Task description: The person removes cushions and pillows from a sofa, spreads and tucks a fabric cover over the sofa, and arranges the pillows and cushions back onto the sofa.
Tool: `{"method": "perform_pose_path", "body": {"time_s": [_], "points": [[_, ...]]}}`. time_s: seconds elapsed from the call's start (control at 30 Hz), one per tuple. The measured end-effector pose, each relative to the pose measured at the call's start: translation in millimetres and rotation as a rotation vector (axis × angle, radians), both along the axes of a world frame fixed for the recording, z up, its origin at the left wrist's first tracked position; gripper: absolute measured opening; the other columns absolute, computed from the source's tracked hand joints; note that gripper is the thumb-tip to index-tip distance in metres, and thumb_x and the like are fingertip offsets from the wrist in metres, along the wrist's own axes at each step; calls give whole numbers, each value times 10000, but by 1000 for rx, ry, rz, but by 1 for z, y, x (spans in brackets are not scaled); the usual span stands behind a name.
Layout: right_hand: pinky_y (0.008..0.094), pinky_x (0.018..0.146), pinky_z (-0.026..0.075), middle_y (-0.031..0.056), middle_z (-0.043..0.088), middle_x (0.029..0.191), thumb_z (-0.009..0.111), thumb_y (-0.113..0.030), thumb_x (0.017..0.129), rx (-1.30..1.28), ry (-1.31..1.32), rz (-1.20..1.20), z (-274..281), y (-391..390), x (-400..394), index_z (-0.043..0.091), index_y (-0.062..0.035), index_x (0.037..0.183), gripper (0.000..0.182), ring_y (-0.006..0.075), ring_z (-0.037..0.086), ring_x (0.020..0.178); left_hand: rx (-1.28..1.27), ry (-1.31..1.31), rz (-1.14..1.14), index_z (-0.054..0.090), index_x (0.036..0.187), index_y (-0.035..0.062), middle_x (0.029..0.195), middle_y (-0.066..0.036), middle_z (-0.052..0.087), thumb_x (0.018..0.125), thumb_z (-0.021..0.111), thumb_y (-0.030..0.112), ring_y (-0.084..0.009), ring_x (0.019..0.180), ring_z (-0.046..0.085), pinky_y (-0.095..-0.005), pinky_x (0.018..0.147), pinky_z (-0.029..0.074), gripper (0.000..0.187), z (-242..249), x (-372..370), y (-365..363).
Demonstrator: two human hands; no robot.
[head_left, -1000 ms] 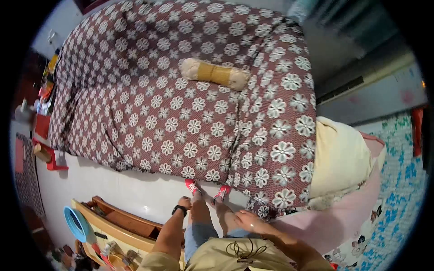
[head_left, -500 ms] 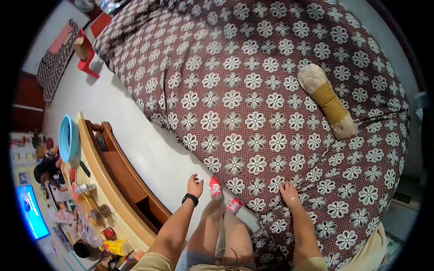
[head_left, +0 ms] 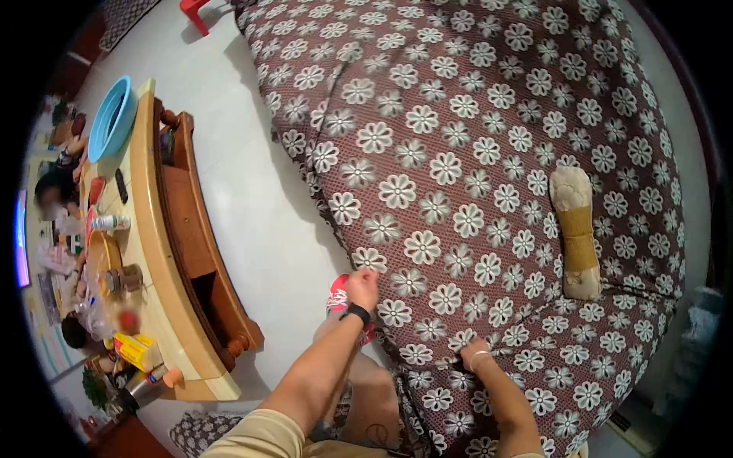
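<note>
A brown cover with a white flower pattern (head_left: 427,206) spreads over a wide bed-like surface in front of me. My left hand (head_left: 363,290), with a black watch on its wrist, is at the cover's near left edge. Its fingers are curled closed, and whatever they may hold is hidden. Lower right, my right hand (head_left: 475,353), wearing a thin bracelet, presses into the cover with bent fingers gathering a fold. A beige pillow with a mustard band (head_left: 578,233) lies on the cover, beyond my right hand.
On the left stands a wooden table (head_left: 164,282) with an open shelf. It carries a blue basin (head_left: 113,118), a dark remote (head_left: 121,186), jars and a yellow package (head_left: 137,351). A person is behind it. Pale floor (head_left: 259,221) runs between table and bed; a red stool leg (head_left: 196,17) shows farther back.
The view has turned and shifted. My left hand has moved from over the floor to the cover's edge and curled. My right hand's fingers have bent into the cover.
</note>
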State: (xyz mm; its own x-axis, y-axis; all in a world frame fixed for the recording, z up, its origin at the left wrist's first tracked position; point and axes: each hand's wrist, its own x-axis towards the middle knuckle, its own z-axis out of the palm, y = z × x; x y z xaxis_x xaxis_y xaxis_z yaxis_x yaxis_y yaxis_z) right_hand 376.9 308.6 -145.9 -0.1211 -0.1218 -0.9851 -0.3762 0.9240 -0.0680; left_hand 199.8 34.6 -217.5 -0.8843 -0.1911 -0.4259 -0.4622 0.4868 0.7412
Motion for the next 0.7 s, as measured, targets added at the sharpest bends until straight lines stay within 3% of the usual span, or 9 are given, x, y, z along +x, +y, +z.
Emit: {"method": "perform_pose_path", "body": {"time_s": [0.07,0.13,0.23,0.33,0.37,0.47,0.5,0.57,0.7], "points": [[376,900,426,91,632,1062,591,-292,762,53,-48,-61,5,8,-3,657,-109,1013,318,267,552,1049,-52,102,-292,617,864,60,809,-103,595,719,679,126,-253,798,590,-347,701,465,171,17,6,7],[376,877,454,113,605,1116,603,-328,762,113,-76,-155,1,16,-5,651,-103,1031,353,268,577,1029,-17,209,-466,549,1035,31,1076,-152,512,703,689,119,-311,1052,478,-404,887,385,371,42,7,13],[394,904,422,109,571,1145,648,-342,730,146,-34,-184,-5,17,-4,589,-89,1099,452,259,515,1090,-140,155,-456,398,1245,43,1267,-158,348,679,721,125,-352,1180,327,-451,986,285,657,50,23,14],[423,971,359,97,496,1247,697,-375,695,91,178,-291,-12,27,35,510,-86,1192,604,255,427,1184,-112,75,-182,364,1266,39,1268,-165,343,658,744,140,-356,1182,326,-440,990,282,724,49,33,16],[425,974,353,99,491,1239,708,-376,684,97,254,-336,-3,21,38,496,-73,1193,629,267,416,1184,-137,10,-87,327,1276,4,1238,-212,372,615,794,227,-384,1153,354,-444,976,297,840,43,37,18],[417,946,359,134,516,1124,700,-312,682,79,558,-350,9,-14,45,541,-21,1062,505,311,449,1096,-29,-270,183,339,1261,-36,1192,-250,412,582,812,368,-404,1108,396,-456,945,327,921,10,69,22],[410,942,359,142,525,1094,670,-271,700,93,624,-348,-6,-16,56,557,-19,1026,428,315,456,1073,-130,-353,137,368,1232,-64,1132,-271,457,568,791,487,-413,1068,430,-464,917,351,960,6,77,24],[393,928,360,158,548,1033,586,-172,740,160,502,-479,-23,-11,64,586,-13,969,279,323,466,1033,-83,-370,70,396,1210,-65,1123,-264,468,579,773,511,-412,1070,431,-461,921,350,934,0,93,17],[391,902,371,151,563,1006,596,-258,754,127,446,-376,-21,-6,58,593,4,942,322,319,483,1008,25,-404,80,522,1050,-67,929,-195,575,574,803,451,-304,838,565,-379,744,462,758,-1,105,-3]]}}
